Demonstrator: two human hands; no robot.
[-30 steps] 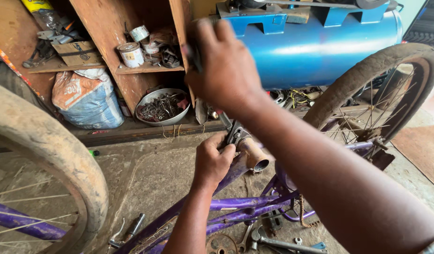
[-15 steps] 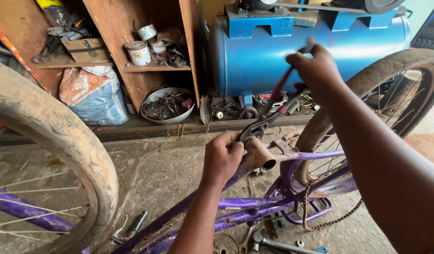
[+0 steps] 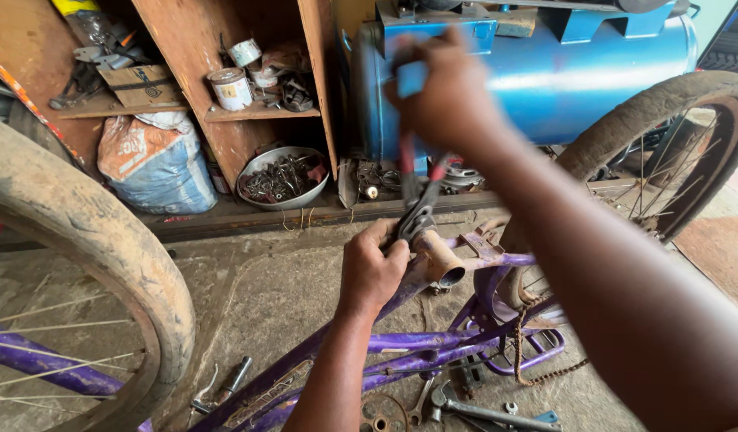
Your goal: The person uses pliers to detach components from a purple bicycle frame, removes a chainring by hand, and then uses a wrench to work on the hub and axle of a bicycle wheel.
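Grip: pliers (image 3: pixel 417 210) are clenched by the right hand (image 3: pixel 445 96) at the red handles; the left hand (image 3: pixel 373 268) is wrapped shut around the purple bike frame (image 3: pixel 433 340), just under the plier tips.
Risk: a slip off the rusty bottom-bracket shell (image 3: pixel 439 262) is judged likely, and the left hand's knuckles could be pinched.
Around: loose chain (image 3: pixel 537 356) hangs below the grip; rear wheel (image 3: pixel 665 152) crowds it to the right.

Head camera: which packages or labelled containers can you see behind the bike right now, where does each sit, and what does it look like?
Sack: lower left shelf bay, bulging, blue and orange with print.
Cardboard box: shelf above the sack, flat, brown with dark markings.
Tin can: middle shelf, cylindrical, pale label, rusty lid.
Smaller tin: behind that can, tilted, pale label.
No signs or screens.
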